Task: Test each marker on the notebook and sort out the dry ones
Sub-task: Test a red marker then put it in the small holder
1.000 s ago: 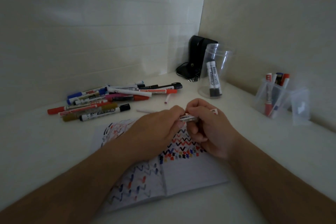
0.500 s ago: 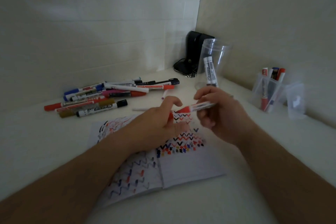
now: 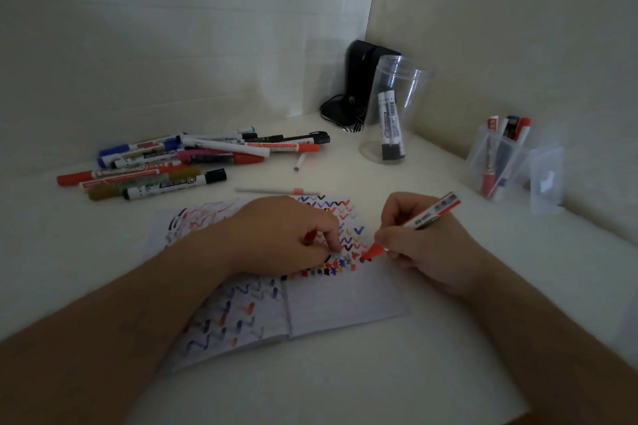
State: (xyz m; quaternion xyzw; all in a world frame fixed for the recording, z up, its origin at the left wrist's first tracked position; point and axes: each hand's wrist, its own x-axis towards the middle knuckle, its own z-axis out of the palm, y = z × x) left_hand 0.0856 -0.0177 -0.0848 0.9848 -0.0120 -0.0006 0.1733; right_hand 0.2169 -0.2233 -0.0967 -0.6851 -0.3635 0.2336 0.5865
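An open notebook (image 3: 345, 300) lies on the white table, its pages covered with coloured zigzags and blots. My right hand (image 3: 421, 245) grips an uncapped red marker (image 3: 431, 216) like a pen, its red tip touching the page at the row of blots. My left hand (image 3: 286, 238) rests on the notebook and holds the red cap (image 3: 309, 236) in its curled fingers. A pile of several markers (image 3: 193, 159) lies at the back left.
A clear jar (image 3: 393, 114) holding two markers stands at the back. A clear box (image 3: 497, 162) with several markers stands at the right wall. A black device (image 3: 362, 79) sits in the corner. Two thin pens (image 3: 276, 190) lie beyond the notebook.
The two hands pulled the cap off the red marker. My right hand turned the marker and brought its tip down onto the page; my left hand dropped onto the notebook with the cap.
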